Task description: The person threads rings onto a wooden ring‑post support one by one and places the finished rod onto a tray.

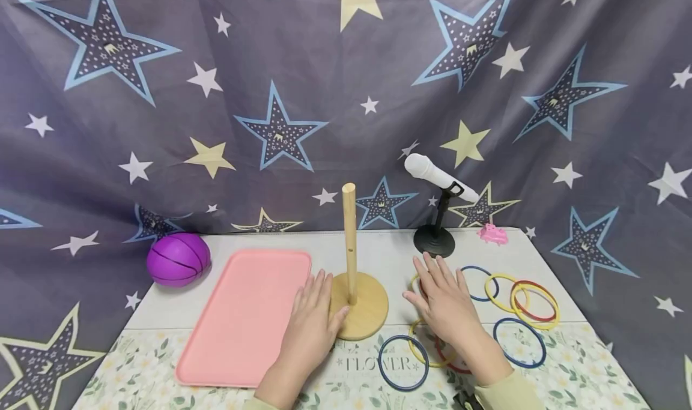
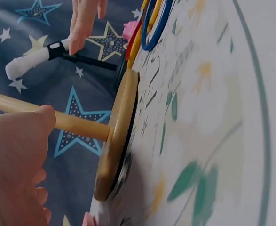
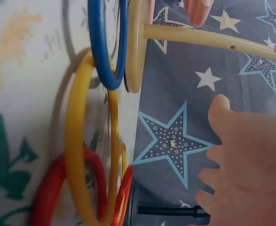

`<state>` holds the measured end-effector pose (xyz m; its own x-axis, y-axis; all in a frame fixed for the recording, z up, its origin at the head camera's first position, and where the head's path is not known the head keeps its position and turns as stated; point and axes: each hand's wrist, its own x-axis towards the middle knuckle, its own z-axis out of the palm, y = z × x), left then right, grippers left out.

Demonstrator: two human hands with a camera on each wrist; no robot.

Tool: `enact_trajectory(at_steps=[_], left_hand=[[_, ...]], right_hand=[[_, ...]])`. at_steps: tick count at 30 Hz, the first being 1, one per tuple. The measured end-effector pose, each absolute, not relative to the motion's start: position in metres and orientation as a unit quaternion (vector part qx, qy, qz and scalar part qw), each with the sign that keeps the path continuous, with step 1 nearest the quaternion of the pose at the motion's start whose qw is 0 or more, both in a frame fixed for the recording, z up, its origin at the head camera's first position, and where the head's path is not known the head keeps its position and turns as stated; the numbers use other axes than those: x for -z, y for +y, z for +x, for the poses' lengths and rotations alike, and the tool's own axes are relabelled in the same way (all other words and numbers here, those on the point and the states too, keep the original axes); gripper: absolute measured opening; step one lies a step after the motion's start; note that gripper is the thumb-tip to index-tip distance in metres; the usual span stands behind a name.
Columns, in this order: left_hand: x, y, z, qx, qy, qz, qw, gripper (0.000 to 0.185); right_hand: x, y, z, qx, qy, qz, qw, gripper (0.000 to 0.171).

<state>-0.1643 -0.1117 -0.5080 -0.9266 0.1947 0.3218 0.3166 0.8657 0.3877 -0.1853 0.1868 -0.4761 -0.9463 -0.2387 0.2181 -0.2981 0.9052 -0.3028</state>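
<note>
**Readable text: one word**

"FLOVER" with a small star at each end, grey capitals printed on the floral table mat (image 1: 346,392), near edge, between the wooden peg stand's base (image 1: 363,314) and the blue ring (image 1: 402,362). Fourth letter could be a stylised W. Wrist views show the print only edge-on, unreadable.

- A grey star-printed curtain (image 1: 303,98) is hanging across the whole back, draping down both sides.
- A white table (image 1: 378,251) is standing before it, with a floral mat (image 1: 567,368) covering its near edge.
</note>
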Motion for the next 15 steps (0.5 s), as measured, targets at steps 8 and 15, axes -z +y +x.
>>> enact_trajectory(at_steps=[8,15], left_hand=[[0.518,-0.101,-0.168,0.275,-0.947,-0.121,0.115,0.080],[0.527,-0.094,-0.170,0.316,-0.937,-0.111,0.095,0.082]], right_hand=[[0.482,0.193,-0.181,-0.191,-0.964,0.160,0.088,0.078],[0.484,0.199,-0.182,-0.227,-0.955,0.181,0.056,0.083]])
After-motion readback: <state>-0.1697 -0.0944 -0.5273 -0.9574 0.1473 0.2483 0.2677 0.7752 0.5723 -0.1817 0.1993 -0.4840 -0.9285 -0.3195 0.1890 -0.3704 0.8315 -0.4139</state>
